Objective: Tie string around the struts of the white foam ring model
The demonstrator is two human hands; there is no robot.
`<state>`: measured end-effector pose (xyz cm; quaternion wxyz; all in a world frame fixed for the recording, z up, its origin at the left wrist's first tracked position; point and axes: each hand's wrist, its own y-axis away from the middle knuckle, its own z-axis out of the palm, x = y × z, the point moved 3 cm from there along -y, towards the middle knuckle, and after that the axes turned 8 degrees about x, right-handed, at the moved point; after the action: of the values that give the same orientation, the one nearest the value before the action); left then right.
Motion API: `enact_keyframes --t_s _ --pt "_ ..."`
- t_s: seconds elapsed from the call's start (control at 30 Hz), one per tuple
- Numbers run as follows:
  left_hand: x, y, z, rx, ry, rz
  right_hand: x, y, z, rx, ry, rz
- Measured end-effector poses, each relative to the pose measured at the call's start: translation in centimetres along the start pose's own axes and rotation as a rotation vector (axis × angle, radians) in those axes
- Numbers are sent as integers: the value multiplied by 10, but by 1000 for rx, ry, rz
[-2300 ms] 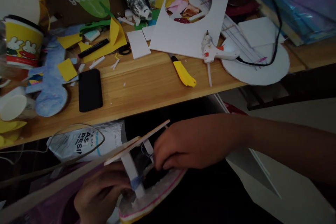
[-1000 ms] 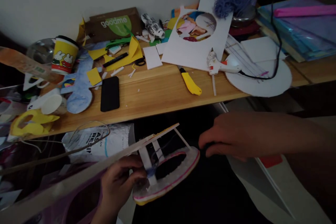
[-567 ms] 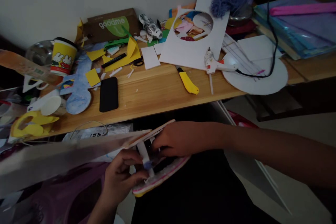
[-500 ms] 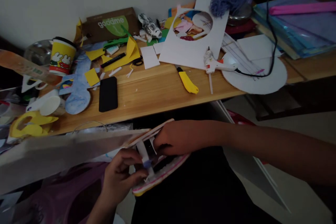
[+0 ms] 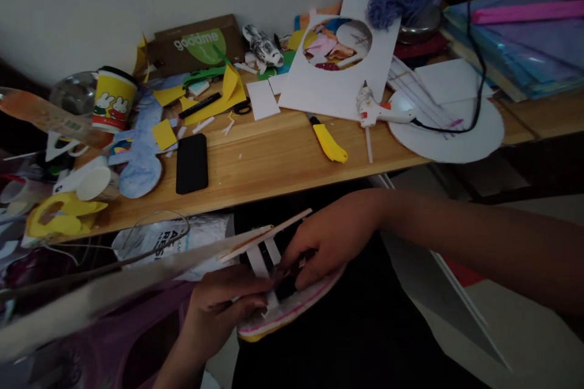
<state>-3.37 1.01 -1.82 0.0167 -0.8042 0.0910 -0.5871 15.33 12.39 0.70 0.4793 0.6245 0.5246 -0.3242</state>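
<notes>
Below the desk edge I hold a foam-board model: a white ring with a pink and yellow rim, white posts rising from it, and a long flat board on top. My left hand grips the ring and a post from the left, fingers closed. My right hand reaches in from the right, its fingers curled and pressed into the middle of the ring between the posts. What the fingertips pinch is hidden.
The wooden desk carries a black phone, a yellow utility knife, a white glue gun with black cord, a white foam disc, a white sheet with a round hole, a yellow cup, scissors and paper scraps.
My right hand left the model about a second ago, came back to the posts, and now its fingers sit lower inside the ring. My left hand kept its grip.
</notes>
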Motion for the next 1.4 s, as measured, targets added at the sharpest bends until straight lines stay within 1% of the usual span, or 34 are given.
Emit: enact_keyframes --t_s 0.03,0.07,0.17,0.23,0.3,0.37,0.47,0.6,0.7,0.8,0.87,0.93,1.0,1.1,1.17,1.23,1.3,1.4 --pt "0 -1 1 -10 0 1 7 -3 3 -46 -83 10" --pt "0 -1 1 -10 -6 -4 13 -7 6 -63 -168 18" --pt "0 -1 2 13 -36 -17 27 -16 13 -8 -346 -9" --pt "0 -2 3 35 -61 -18 32 -21 17 7 -393 -57" --pt "1 -2 3 52 -75 -17 35 -25 23 -14 -434 -79" --pt "2 -2 3 67 -82 -14 38 -28 27 -16 -482 -84" --pt "3 0 2 100 -102 3 42 -27 27 43 -485 -55" --pt "2 2 0 110 -128 22 38 -15 19 116 -387 28" --pt "4 3 -1 126 -169 35 27 1 9 205 -301 60" --pt "7 5 -1 153 -232 54 8 20 2 328 -167 36" --pt "9 8 -2 186 -274 43 -7 31 -1 436 -55 6" --pt "12 12 -2 221 -307 22 -21 39 -1 542 58 -19" --pt "17 15 -2 233 -351 34 -35 43 2 620 174 -57" --pt "26 17 1 203 -450 125 -54 41 8 671 378 -180" --pt "30 19 3 173 -484 170 -65 36 14 661 507 -272" --pt "32 21 5 129 -471 177 -71 29 17 656 594 -334" --pt "32 21 6 109 -448 176 -71 21 18 672 646 -375" --pt "33 18 8 132 -417 200 -60 10 19 698 690 -394"
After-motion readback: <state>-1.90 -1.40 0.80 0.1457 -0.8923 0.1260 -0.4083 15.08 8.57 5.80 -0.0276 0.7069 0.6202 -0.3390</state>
